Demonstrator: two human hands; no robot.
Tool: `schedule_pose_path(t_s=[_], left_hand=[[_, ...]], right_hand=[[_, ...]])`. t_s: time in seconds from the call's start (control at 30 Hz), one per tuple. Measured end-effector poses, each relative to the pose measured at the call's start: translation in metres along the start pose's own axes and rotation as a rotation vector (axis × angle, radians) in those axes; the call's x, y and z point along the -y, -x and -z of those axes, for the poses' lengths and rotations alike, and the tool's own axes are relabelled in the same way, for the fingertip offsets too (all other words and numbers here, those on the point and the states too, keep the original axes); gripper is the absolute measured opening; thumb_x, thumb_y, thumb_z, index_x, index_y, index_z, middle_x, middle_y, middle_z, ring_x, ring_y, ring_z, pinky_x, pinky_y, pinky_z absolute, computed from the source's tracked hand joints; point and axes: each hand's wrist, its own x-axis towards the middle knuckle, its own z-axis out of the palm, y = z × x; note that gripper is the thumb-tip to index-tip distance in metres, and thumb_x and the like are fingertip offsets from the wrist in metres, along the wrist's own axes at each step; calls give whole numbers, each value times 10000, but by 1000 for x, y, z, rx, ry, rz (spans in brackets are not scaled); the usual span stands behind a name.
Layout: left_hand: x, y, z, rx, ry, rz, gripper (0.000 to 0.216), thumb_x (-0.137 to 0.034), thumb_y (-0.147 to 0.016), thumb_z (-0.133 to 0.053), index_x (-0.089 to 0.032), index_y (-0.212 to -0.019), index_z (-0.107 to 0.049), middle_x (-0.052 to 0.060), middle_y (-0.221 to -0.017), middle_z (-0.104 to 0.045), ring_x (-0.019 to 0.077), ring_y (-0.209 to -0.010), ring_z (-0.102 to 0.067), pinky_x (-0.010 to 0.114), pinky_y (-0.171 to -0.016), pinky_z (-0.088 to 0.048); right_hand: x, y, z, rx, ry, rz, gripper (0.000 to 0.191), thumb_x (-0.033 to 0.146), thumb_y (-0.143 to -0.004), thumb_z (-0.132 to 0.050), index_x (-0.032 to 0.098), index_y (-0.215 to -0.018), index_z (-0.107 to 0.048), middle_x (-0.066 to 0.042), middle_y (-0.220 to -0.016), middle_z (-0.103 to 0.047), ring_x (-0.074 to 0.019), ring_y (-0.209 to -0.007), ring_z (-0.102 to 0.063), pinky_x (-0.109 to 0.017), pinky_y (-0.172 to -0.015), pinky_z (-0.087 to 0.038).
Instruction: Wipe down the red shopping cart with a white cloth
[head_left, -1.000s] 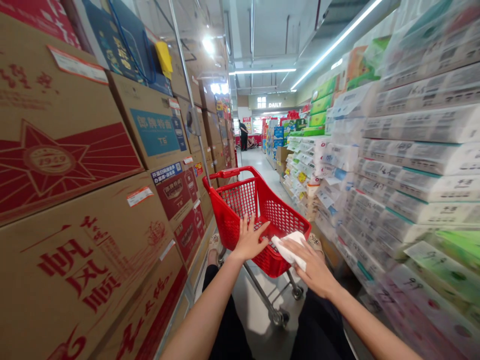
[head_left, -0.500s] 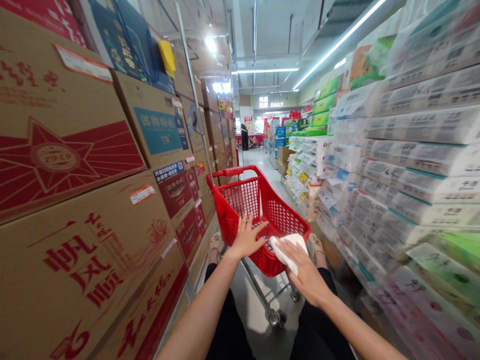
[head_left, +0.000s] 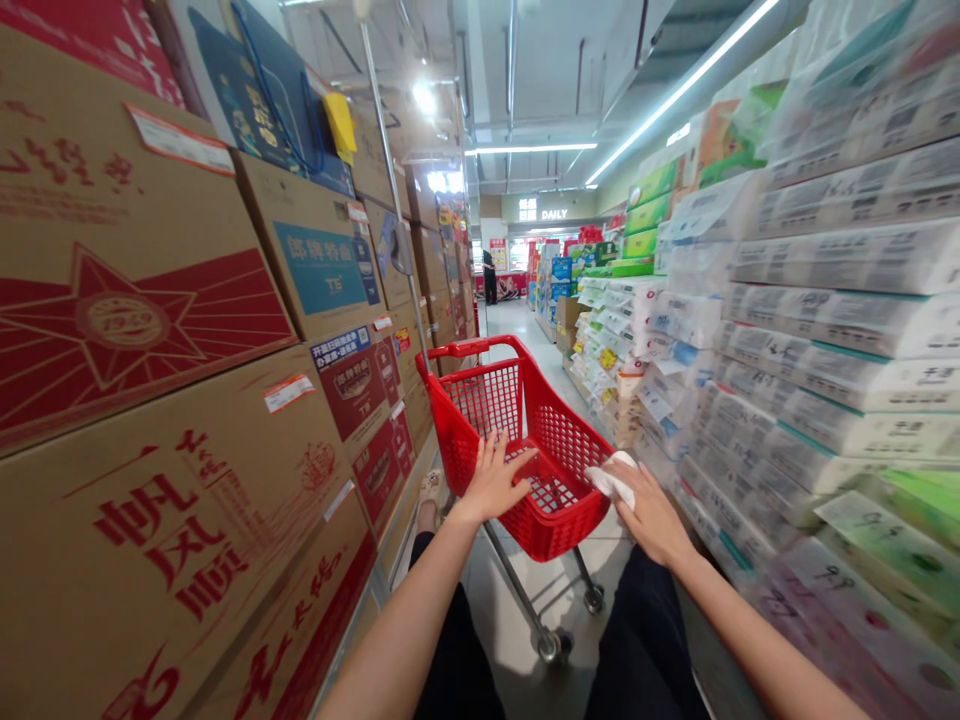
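Observation:
A red plastic shopping cart [head_left: 566,520] with a lattice basket on metal legs stands between my legs. My left hand [head_left: 495,482] is open, its fingers spread over the near left side of the basket. Whether its palm rests on the rim I cannot tell. At the right side of the basket, my right hand [head_left: 651,512] presses a crumpled white cloth [head_left: 616,482] against the rim near the front corner. The fingers lie over the cloth and partly hide it.
Stacked cardboard cartons [head_left: 187,520] line the left side closely. Packs of tissue paper [head_left: 817,330] are piled high along the right. A tiled aisle runs ahead, where a person [head_left: 490,277] in dark clothes stands far off.
My right hand has slid the cloth to the right, from the near rim to the basket's right corner. My left hand stays nearly in place. The right shoe is now out of sight.

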Motion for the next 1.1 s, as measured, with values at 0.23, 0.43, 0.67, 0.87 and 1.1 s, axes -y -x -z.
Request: schedule_pose_path(t_s=[0.23,0.43,0.67,0.87,1.1], left_hand=[[3,8,10,18,-8,-19,699,-282,-881,-593,-446,-1508,-331,-63,-1669,73,323,-1528,63,575,-1223,-16],[3,14,12,11,-6,-19,697,-270,-883,-585,-441,-1509,-331,-58,-1668,84,311,-1530,55,566,-1225,-22],[-3,13,9,-16,-15,-25,694,-258,-871,-594,-419,-1503,-357,-46,-1671,51,302,-1532,48,565,-1226,-30],[-7,10,4,-33,17,-23,708,-246,-846,-608,-411,-1494,-379,-58,-1671,46,290,-1533,61,566,-1229,-21],[10,22,20,19,22,-85,755,-194,-837,-567,-410,-1520,-328,-69,-1665,48,253,-1536,23,502,-1245,-42]], right_hand=[[74,8,-11,-1,-109,114,515,189,-887,-428,226,-1395,-508,-97,-1319,-604,-286,-1269,-509,-562,-1183,-280],[102,18,-11,75,-139,274,689,223,-883,-428,206,-1555,-276,-103,-1493,-471,-296,-1379,-411,-545,-1190,-273],[18,3,3,14,11,180,489,269,-914,-430,249,-1397,-499,-75,-1316,-617,-262,-1278,-525,-559,-1211,-206],[9,0,-1,-15,33,75,319,262,-916,-420,243,-1172,-608,-76,-1116,-662,-282,-1130,-581,-545,-1154,-310],[42,23,4,-30,-5,129,409,254,-912,-454,251,-1307,-558,-77,-1148,-647,-303,-1128,-559,-553,-1142,-304]])
